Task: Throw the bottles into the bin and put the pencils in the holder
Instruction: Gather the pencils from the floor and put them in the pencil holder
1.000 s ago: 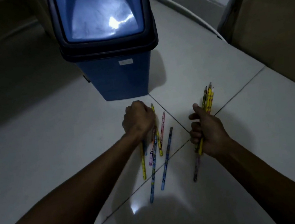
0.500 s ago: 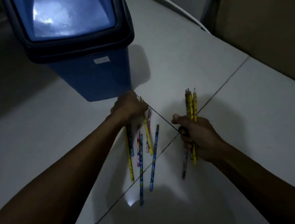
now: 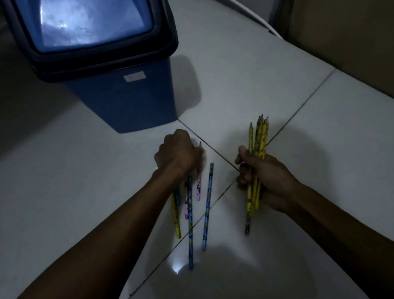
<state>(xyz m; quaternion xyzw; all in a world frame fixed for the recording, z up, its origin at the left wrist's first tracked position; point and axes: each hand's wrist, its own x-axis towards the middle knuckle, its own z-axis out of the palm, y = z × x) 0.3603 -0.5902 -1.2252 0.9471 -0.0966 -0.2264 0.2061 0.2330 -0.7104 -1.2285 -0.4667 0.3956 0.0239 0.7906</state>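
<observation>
On the white tiled floor, dimly lit, stands one blue bin with a dark rim and a closed swing lid, just beyond the hands. One brown cardboard box fills the far right. Two bare forearms reach in. The right hand has its fingers wrapped tight around a bundle of yellow pencils, about five, tips pointing away. The left hand is a closed fist pressed down over the far ends of the loose pencils on the floor, about five lying side by side; whether it grips any I cannot tell. One blue pencil lies just beside them, apart from the fist.
</observation>
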